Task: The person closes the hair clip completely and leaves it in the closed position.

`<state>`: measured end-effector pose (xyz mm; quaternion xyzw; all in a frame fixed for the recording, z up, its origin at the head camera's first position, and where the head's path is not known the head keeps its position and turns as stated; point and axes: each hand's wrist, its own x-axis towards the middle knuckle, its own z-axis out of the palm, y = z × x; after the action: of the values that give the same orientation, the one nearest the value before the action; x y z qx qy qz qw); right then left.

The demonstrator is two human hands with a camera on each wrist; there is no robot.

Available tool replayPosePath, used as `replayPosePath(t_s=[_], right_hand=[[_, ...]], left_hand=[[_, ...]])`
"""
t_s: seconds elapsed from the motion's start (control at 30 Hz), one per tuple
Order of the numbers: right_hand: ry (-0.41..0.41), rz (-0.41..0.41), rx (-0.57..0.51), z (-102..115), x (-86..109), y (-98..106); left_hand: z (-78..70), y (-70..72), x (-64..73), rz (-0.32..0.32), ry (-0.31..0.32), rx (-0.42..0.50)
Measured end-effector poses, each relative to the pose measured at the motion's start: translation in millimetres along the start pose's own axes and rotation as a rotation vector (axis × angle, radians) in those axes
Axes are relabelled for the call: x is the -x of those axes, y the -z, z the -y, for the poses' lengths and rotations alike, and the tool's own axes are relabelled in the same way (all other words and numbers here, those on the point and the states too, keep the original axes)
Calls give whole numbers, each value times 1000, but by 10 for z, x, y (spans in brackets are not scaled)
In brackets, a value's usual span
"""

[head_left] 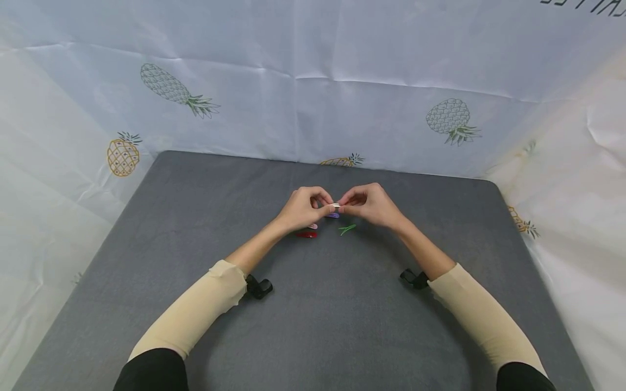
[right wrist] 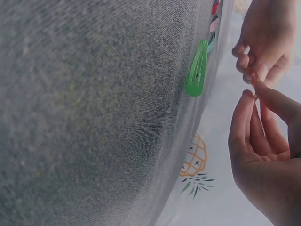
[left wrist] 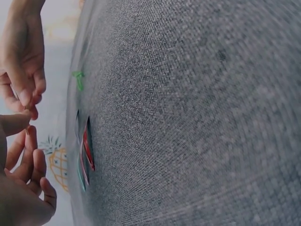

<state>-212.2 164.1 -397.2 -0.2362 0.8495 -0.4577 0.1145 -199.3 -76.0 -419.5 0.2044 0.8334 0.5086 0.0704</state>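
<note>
Above the far middle of the table, my left hand (head_left: 302, 209) and right hand (head_left: 373, 206) meet fingertip to fingertip. Between them they pinch a small pale hair clip (head_left: 335, 205), mostly covered by fingers and thumbs. A green snap hair clip (head_left: 347, 228) lies just below the right hand; the right wrist view shows it broadside, with a slot down its middle. Near the left hand lie a red hair clip (head_left: 307, 235), a pink hair clip (head_left: 313, 226) and a purple hair clip (head_left: 332, 215). A teal hair clip (left wrist: 83, 180) shows beside the red one in the left wrist view.
The grey cloth-covered table (head_left: 332, 315) spreads below both arms. Behind it hangs a pale curtain (head_left: 274, 108) printed with pineapples, which also lines both sides. Black wrist mounts (head_left: 259, 287) stick out by the beige sleeves (head_left: 195, 304).
</note>
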Motion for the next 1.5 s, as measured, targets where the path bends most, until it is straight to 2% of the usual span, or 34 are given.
replayPosePath(t_s=[0.63,1.1,1.5], right_hand=[[-15,12,-32,-91,19,14],[-40,37,-19,-105,-1,-46],[-52,58,-19,-155,3,-85]], left_hand=[[32,14,-21,-13,-25,-27],[135,90,66,14,-12,-75],[167,117,110,8,-17,-84]])
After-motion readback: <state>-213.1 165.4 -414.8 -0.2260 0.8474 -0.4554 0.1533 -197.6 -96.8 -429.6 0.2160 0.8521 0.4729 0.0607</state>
